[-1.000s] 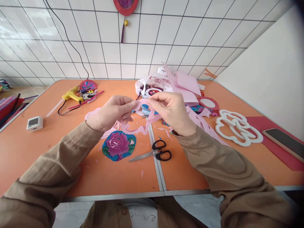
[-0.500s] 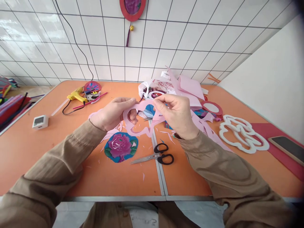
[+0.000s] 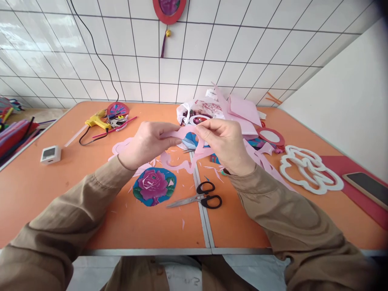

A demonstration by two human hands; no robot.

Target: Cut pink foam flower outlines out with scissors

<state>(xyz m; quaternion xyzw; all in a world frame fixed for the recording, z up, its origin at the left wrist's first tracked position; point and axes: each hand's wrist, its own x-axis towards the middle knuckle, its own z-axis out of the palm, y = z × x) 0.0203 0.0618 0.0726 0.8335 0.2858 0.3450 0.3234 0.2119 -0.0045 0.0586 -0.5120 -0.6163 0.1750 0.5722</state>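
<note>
Between my two hands a pink cut-out frame with a wavy outline (image 3: 178, 165) is held up above the table. My left hand (image 3: 148, 141) pinches its upper left edge between thumb and fingers. At the upper right, my right hand (image 3: 226, 141) grips the same frame with thumb and forefinger. Below it lie scissors with black handles (image 3: 202, 198), blades pointing left. A blue fabric piece with a purple flower (image 3: 155, 186) lies left of the scissors, with small pink scraps on it. Another pink cut-out (image 3: 123, 146) shows partly behind my left hand.
A yellow glue gun (image 3: 97, 120) and a small white box (image 3: 51, 154) lie at the left. Behind my hands stands a plastic bag (image 3: 209, 109) beside pink sheets (image 3: 242, 111). White cut-out frames (image 3: 312, 169) and a phone (image 3: 368, 186) lie at the right.
My left hand has turned and its fingers have closed on the frame's upper left edge, where they previously reached through its opening. My right hand keeps its grip with little movement.
</note>
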